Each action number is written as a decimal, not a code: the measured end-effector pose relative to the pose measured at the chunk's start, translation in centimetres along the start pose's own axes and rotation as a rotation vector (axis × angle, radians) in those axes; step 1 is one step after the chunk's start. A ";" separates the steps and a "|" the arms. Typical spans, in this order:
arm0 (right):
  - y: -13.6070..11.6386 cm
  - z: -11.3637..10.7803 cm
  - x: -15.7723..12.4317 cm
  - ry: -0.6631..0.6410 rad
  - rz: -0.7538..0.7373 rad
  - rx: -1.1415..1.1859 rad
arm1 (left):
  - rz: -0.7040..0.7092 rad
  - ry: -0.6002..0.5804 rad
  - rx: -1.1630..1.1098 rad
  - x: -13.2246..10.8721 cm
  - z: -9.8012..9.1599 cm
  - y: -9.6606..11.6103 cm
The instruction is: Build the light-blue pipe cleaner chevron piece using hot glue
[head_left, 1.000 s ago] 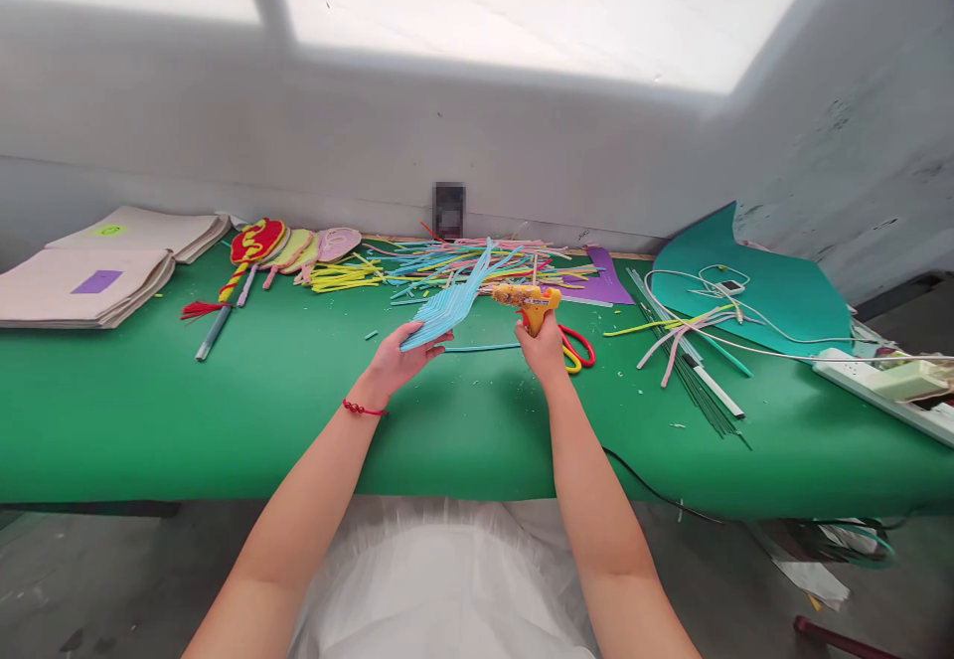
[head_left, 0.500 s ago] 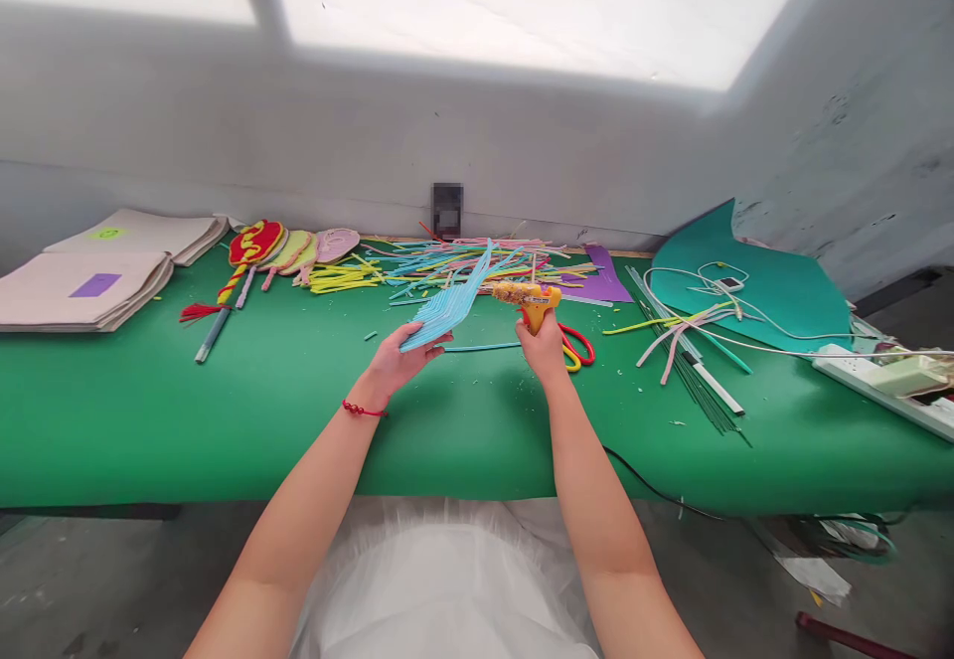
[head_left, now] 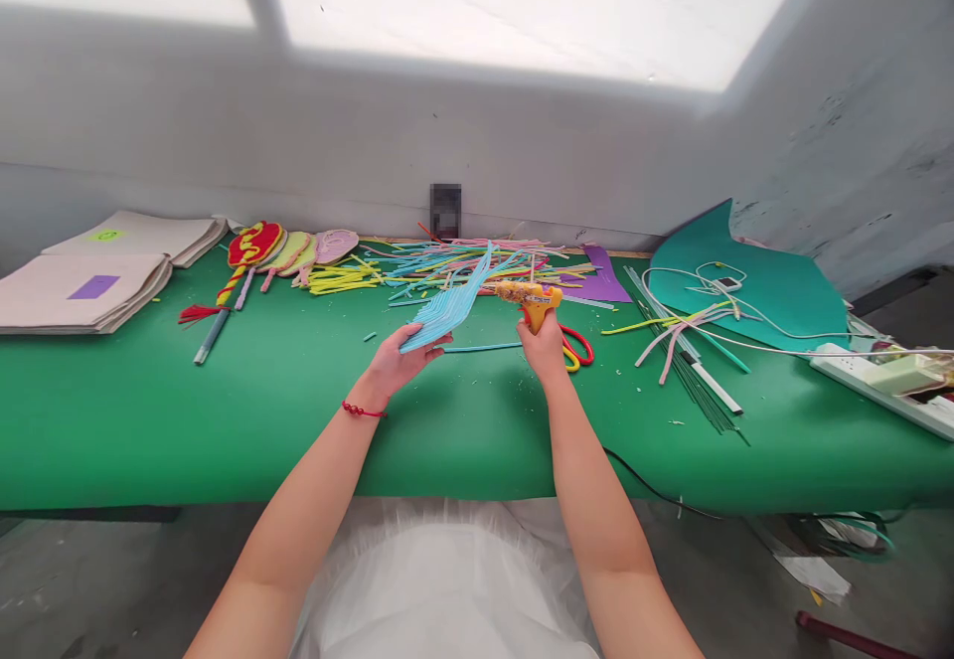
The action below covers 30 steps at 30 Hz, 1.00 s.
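Observation:
My left hand (head_left: pixel 400 356) is closed around the lower end of a light blue ribbed panel (head_left: pixel 449 311), which looks made of pipe cleaners laid side by side. The panel tilts up and to the right above the table. A yellow hot glue gun (head_left: pixel 538 305) is gripped in my right hand (head_left: pixel 544 344), its nozzle pointing left, close to the panel's right edge; I cannot tell whether they touch. One blue pipe cleaner (head_left: pixel 483 347) lies on the table between my hands. Just right of my right hand are scissors with red and yellow handles (head_left: pixel 579 346).
Loose coloured pipe cleaners (head_left: pixel 417 259) pile up along the wall. Left are paper stacks (head_left: pixel 67 286) and round fuzzy fans (head_left: pixel 255 242). Right lie a teal sheet (head_left: pixel 752 306), white cable, thin wires (head_left: pixel 697 396) and a power strip (head_left: pixel 879 386). The green table (head_left: pixel 245 420) has a rounded front edge.
The glue gun's nozzle has shifted very slightly to the right along the panel's edge. Both hands keep their holds, and the rest looks the same.

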State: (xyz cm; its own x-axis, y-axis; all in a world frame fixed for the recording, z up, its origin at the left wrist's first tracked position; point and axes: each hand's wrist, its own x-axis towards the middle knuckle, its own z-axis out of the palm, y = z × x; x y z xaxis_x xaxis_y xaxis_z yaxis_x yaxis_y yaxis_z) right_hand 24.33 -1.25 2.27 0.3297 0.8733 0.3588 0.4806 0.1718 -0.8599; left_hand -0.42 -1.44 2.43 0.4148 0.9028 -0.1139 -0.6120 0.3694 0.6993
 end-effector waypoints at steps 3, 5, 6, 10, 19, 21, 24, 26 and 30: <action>0.0 0.0 0.0 -0.004 0.008 0.005 | 0.004 0.001 0.008 0.0 0.0 0.0; 0.0 -0.1 0.0 -0.005 0.017 0.009 | 0.006 0.005 0.007 0.0 0.0 0.0; 0.0 -0.1 0.0 -0.006 0.021 0.010 | 0.006 0.006 0.006 0.0 0.0 0.0; -0.3 -0.3 0.0 0.001 0.032 0.018 | -0.001 0.006 0.002 -0.1 0.2 0.0; -0.6 -0.4 -0.1 0.018 0.037 0.019 | 0.000 -0.010 0.001 -0.1 0.4 0.1; -0.6 -0.4 -0.1 0.025 0.038 0.014 | 0.001 -0.016 0.004 -0.2 0.3 0.1; -0.6 -0.4 0.0 0.033 0.030 0.010 | 0.002 -0.023 0.010 -0.2 0.3 0.1; -0.5 -0.4 0.0 0.036 0.021 0.009 | 0.002 -0.029 0.015 -0.2 0.3 0.1; 0.0 -0.3 0.1 0.048 0.000 -0.002 | 0.001 -0.040 0.016 -0.2 0.3 0.0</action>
State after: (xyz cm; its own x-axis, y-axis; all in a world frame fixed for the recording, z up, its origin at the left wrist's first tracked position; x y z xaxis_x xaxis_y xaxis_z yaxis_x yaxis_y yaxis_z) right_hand 24.60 -1.31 2.44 0.3682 0.8502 0.3763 0.4821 0.1715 -0.8592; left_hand -0.29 -1.63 2.72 0.4404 0.8937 -0.0851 -0.6018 0.3643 0.7107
